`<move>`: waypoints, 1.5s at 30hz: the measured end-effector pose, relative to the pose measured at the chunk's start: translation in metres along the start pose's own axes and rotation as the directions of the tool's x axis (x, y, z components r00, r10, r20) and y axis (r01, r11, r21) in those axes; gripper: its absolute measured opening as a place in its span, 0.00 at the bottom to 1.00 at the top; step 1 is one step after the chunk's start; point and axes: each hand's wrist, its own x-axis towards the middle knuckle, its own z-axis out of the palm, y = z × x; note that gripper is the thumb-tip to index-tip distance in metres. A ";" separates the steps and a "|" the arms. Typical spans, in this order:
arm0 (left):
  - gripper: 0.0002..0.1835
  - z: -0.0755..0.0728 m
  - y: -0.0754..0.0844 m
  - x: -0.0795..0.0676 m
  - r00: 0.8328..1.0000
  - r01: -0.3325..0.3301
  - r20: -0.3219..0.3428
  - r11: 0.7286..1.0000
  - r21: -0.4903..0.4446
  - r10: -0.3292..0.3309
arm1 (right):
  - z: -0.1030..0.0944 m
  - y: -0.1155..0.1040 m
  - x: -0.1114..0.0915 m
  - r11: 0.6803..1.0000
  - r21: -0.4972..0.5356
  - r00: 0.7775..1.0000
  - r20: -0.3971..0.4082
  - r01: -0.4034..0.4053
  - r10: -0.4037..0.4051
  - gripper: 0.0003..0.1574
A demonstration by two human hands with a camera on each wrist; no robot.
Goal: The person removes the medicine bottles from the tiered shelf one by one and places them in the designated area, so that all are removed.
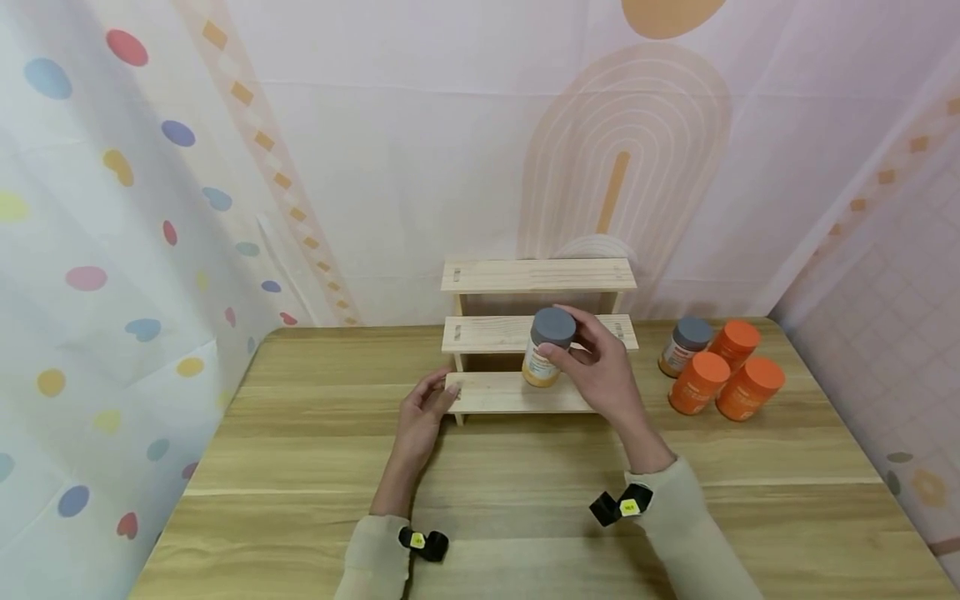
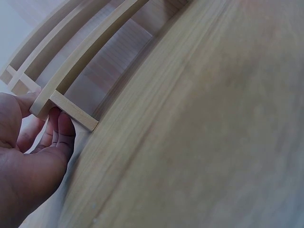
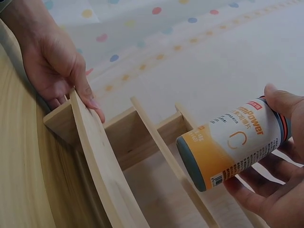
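Note:
My right hand (image 1: 602, 375) grips a supplement bottle (image 1: 546, 358) with a grey cap and a white and orange label. In the right wrist view the bottle (image 3: 232, 145) is tilted, its base apart from the boards. It is held above the lower steps of a three-tier wooden rack (image 1: 536, 275). At the rack's left end, my left hand (image 1: 420, 421) holds the lowest board, thumb on top and fingers curled underneath. The left wrist view shows this grip beside the rack's leg (image 2: 75, 111).
Right of the rack stand another grey-capped bottle (image 1: 683, 346) and three orange-capped bottles, the front one (image 1: 699, 383) nearest the rack. All are on the wood-grain table (image 1: 510, 517). A patterned cloth (image 1: 390, 167) hangs behind the rack and along the left side.

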 end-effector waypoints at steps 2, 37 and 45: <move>0.24 0.000 0.000 0.000 1.000 -0.002 0.000 1.000 -0.005 0.002 | -0.005 0.001 -0.003 1.000 -0.010 1.000 -0.011 -0.002 0.002 0.35; 0.24 0.005 -0.005 0.000 0.999 -0.035 -0.039 0.998 -0.061 0.032 | -0.081 0.007 -0.049 0.991 -0.130 0.986 -0.166 -0.020 -0.002 0.35; 0.24 0.006 -0.002 0.001 0.998 -0.025 -0.060 0.997 -0.077 0.021 | -0.089 0.010 -0.055 0.991 -0.134 0.978 -0.207 0.001 -0.029 0.34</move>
